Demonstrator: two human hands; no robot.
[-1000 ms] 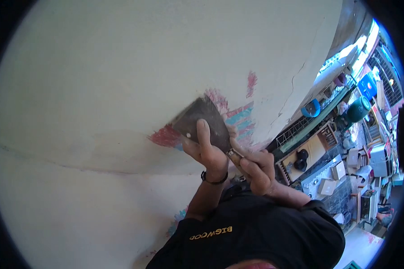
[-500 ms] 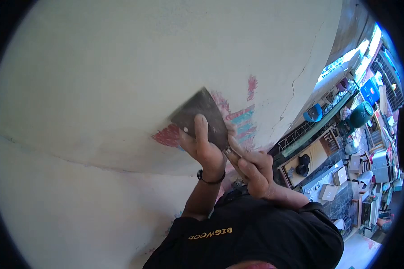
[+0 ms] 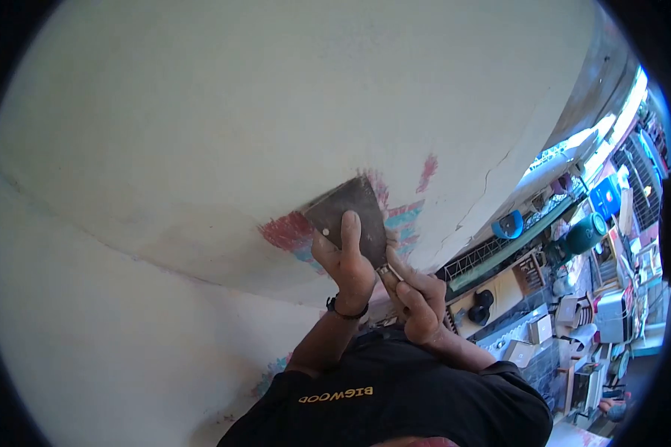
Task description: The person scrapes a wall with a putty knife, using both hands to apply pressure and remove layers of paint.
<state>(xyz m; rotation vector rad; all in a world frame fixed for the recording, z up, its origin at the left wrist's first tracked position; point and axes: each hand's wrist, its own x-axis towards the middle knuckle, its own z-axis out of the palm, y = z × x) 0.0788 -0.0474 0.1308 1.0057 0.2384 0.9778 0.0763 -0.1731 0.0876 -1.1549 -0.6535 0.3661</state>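
Observation:
A wide, dark-bladed putty knife lies against the pale wall, its far edge over a painted patch. My right hand is closed round its handle, with a finger stretched along towards the blade. On the blade itself, my left hand presses with one finger flat on the face and another at its side edge. A dark bracelet circles the left wrist. Red and blue paint shows left of the blade, and pink and blue stripes to its right.
Cracks run down the wall at right. Beyond stand a blue chair, a green drum and a tan table with a black cap on it. Cartons and clutter fill the right side.
The putty knife and both hands sit lower and slightly right in view as the camera has shifted. More of the red paint left of the blade shows. Both hands keep their hold.

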